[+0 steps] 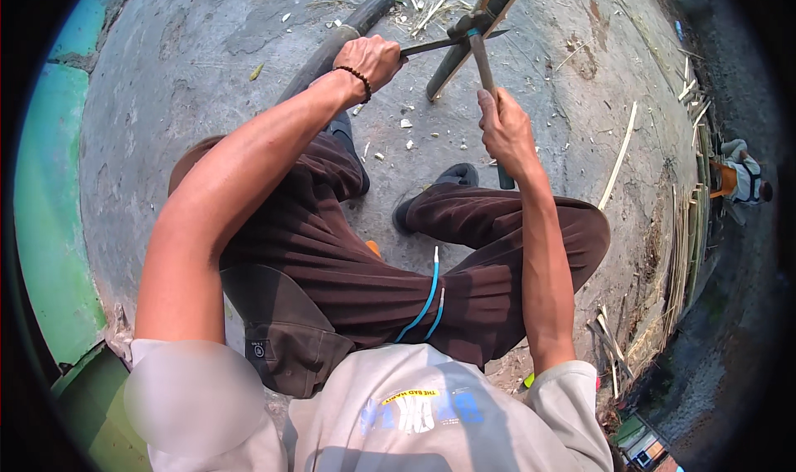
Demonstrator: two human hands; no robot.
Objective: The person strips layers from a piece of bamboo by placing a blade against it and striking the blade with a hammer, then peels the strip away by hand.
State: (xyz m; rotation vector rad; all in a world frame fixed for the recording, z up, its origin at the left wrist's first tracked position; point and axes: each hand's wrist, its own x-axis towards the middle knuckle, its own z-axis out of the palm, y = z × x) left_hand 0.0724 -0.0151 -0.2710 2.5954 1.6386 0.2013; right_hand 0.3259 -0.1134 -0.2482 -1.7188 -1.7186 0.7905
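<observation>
My left hand (369,61), a beaded bracelet at its wrist, is closed round the grip of a long knife, and its dark blade (431,46) reaches right to a bamboo pole (448,72). A lengthwise pale edge shows on the pole, which rises toward the top of the view. My right hand (507,132) is wrapped round the handle of a hammer (482,64) with a wooden shaft and dark green butt end. The hammer's head is up by the blade and pole; whether it touches them I cannot tell.
A thick dark bamboo pole (332,47) lies on the concrete floor (149,124) beyond my left leg. Pale chips and slivers are scattered about. Long bamboo strips (680,256) lie along the right edge, where another person (740,177) is farther off. A green panel (50,206) borders the left.
</observation>
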